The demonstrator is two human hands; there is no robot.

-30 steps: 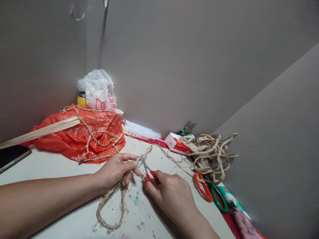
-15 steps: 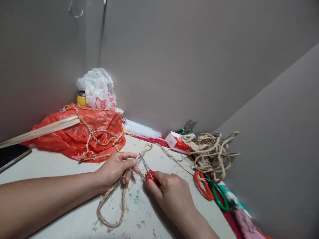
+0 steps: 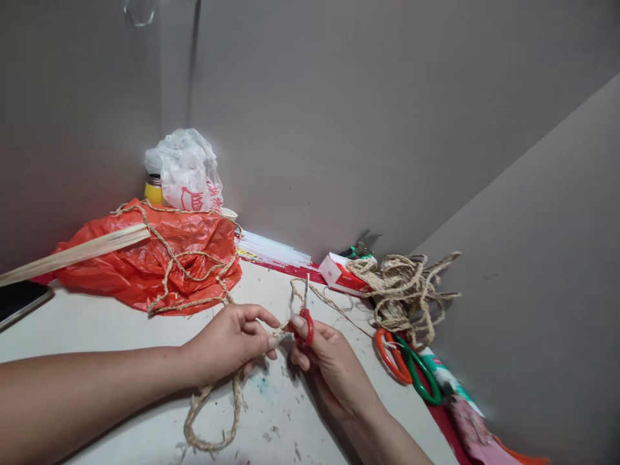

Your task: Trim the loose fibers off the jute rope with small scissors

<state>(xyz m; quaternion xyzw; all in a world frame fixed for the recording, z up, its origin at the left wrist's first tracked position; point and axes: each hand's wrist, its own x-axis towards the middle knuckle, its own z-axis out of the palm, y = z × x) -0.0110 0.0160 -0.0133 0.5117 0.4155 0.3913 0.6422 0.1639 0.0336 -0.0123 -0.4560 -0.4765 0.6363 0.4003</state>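
Head view. Your left hand [image 3: 227, 342] pinches the braided rope [image 3: 213, 413], fingers closed on it just where it meets the other hand; below, the rope drops into a loop on the table [image 3: 97, 323], amid fibre scraps. Your right hand [image 3: 324, 361] is wrapped around the small red scissors [image 3: 306, 320], blades up and apparently closed, tips beside the rope strand running back toward the red bag [image 3: 159, 258].

Far side: rope tangle [image 3: 402, 290], small box [image 3: 341, 274], larger orange and green scissors [image 3: 407, 368] at the right edge.

Risks, as I judge them: your left fingertips sit touching the scissor hand, so a snip here could nick them. The frayed end could unravel if your pinch loosens. The blades could catch the wrong strand, since two runs lie close.
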